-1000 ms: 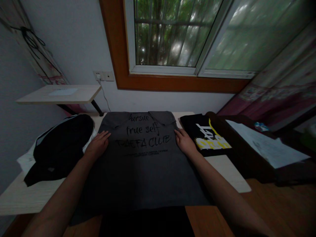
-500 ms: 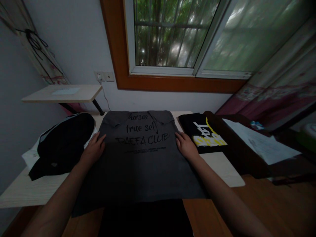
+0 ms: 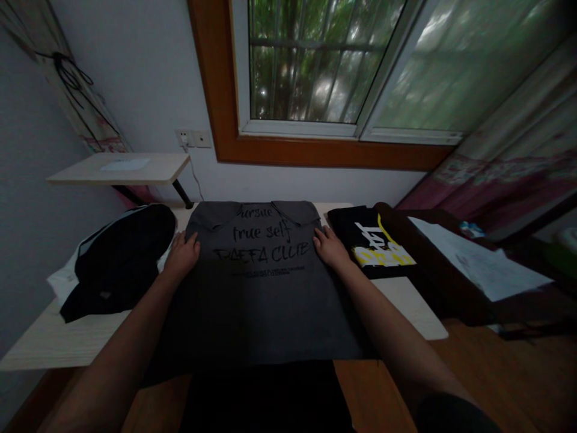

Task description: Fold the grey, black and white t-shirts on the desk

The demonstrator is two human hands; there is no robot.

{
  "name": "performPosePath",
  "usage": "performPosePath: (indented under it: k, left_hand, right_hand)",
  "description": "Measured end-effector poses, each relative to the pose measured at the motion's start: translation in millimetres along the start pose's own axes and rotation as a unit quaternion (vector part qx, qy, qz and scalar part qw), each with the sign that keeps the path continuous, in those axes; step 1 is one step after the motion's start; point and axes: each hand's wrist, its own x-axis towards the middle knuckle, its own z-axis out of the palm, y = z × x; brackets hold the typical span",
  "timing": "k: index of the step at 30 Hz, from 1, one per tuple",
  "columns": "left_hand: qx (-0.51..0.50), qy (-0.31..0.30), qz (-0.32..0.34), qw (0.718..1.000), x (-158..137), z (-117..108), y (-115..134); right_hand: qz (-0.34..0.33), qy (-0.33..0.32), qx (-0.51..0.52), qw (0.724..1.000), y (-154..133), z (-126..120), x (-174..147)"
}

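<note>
A dark grey T-shirt [image 3: 270, 300] with black lettering lies spread across the table, its far corners folded over toward the middle and its near edge hanging past the front of the table. My left hand [image 3: 183, 254] rests on the shirt's left edge, fingers stretched forward and slightly apart. On the opposite edge, level with the lettering, my right hand [image 3: 331, 245] lies with its fingers extended on the cloth. Both hands are open, and whatever is under the palms is hidden.
Left of the shirt, a black garment pile [image 3: 121, 258] lies on the pale table [image 3: 54, 343], below a small raised shelf [image 3: 112, 174]. To the right is a folded black shirt [image 3: 372, 240] with yellow and white print, beside brown furniture bearing a paper sheet [image 3: 473, 258].
Both hands have slid slightly farther up the shirt's sides and a little inward. The shirt's lower left corner has drawn in somewhat, and the view has shifted a little.
</note>
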Motion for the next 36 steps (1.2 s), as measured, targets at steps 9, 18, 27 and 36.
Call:
performPosePath:
  k: [9, 18, 27, 36]
  left_hand:
    - [-0.023, 0.005, -0.049, 0.999, 40, 7, 2]
    - [-0.005, -0.023, -0.053, 0.998, 70, 19, -13]
    - [0.022, -0.023, -0.019, 0.999, 84, 26, -20]
    - [0.017, -0.018, -0.029, 0.999, 103, 23, -20]
  right_hand:
    - [0.01, 0.025, -0.006, 1.0, -4, 6, 34]
    - [0.044, -0.06, -0.021, 0.997, -5, 7, 59]
    - [0.028, -0.069, -0.023, 0.997, 0, 15, 75]
    - [0.05, -0.058, -0.014, 0.997, 3, 20, 95]
